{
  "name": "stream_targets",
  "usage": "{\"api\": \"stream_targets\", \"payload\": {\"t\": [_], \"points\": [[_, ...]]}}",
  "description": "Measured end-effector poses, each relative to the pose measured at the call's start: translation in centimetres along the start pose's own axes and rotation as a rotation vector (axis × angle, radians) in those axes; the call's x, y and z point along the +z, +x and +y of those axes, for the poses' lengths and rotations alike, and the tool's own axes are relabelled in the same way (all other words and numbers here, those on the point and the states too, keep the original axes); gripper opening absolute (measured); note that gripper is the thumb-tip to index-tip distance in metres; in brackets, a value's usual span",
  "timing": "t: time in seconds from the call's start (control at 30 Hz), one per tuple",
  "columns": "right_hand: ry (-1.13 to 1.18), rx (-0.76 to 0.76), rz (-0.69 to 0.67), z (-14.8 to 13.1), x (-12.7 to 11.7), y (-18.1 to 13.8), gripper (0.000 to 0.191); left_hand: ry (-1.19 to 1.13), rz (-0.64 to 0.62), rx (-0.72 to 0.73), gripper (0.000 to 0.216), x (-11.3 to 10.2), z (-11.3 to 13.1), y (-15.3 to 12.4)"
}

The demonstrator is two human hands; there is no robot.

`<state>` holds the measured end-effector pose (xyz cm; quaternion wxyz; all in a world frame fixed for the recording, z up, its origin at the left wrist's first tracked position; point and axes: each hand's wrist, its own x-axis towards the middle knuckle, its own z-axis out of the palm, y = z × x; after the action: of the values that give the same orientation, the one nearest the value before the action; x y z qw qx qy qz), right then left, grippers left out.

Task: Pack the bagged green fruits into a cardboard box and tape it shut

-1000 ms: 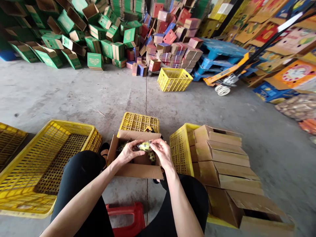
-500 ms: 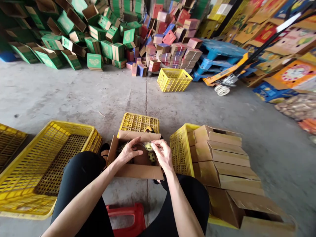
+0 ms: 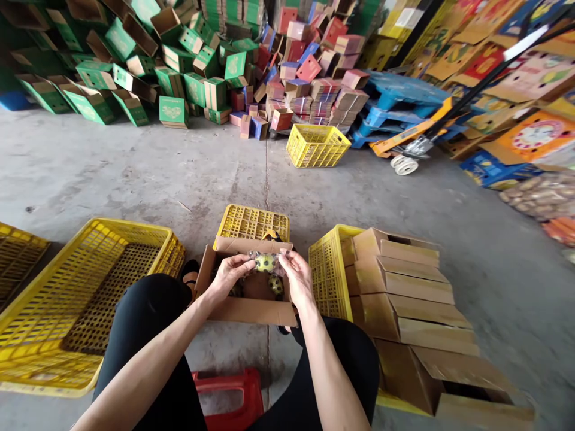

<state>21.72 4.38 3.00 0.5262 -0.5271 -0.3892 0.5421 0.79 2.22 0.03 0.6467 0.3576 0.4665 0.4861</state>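
Yellow-green speckled round object [image 3: 265,262] held up between both hands, just above the open brown cardboard box [image 3: 251,311] at the near centre of the head view. Left hand [image 3: 231,274] closed on its left side with the fingertips, right hand [image 3: 296,274] pinching its right side, thumb and fingers narrow. More yellow-green pieces [image 3: 275,286] lying inside the box under the hands, too dark to count. Just beyond the box, a small yellow plastic crate [image 3: 253,221]. To the left, a large yellow slotted crate [image 3: 90,281] on the grey concrete floor [image 3: 135,173]. To the right, another yellow crate [image 3: 330,269] touching a row of folded brown cartons [image 3: 404,287]. Nearest, between the knees, a red plastic stool [image 3: 229,389]. Far off and well apart: a heap of green cardboard boxes [image 3: 135,72] at far left, a yellow mesh basket [image 3: 317,145] at far centre, a yellow pallet jack [image 3: 413,140] at far right.
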Motion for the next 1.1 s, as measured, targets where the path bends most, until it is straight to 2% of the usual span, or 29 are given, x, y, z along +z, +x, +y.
{"api": "stream_targets", "payload": {"t": [0.23, 0.53, 0.8, 0.93, 1.1], "points": [[0.071, 0.056, 0.083, 0.4, 0.0, 0.0, 0.044, 0.084, 0.079, 0.091, 0.044, 0.2, 0.8, 0.0], [0.085, 0.118, 0.087, -0.2, 0.3, -0.3, 0.047, 0.052, 0.1, 0.074, 0.045, 0.1, 1.0, 0.0], [-0.102, 0.141, -0.067, -0.9, -0.6, -0.1, 0.048, 0.086, 0.107, 0.093, 0.043, 0.3, 2.1, -0.5], [-0.072, 0.136, -0.064, -1.2, -0.6, -0.3, 0.047, 0.028, 0.094, 0.101, 0.044, 0.4, 1.6, -0.4], [0.023, 0.144, -0.105, -1.3, -0.3, -0.5, 0.045, -0.163, 0.083, 0.004, 0.049, 0.3, 0.4, 0.1]]}}
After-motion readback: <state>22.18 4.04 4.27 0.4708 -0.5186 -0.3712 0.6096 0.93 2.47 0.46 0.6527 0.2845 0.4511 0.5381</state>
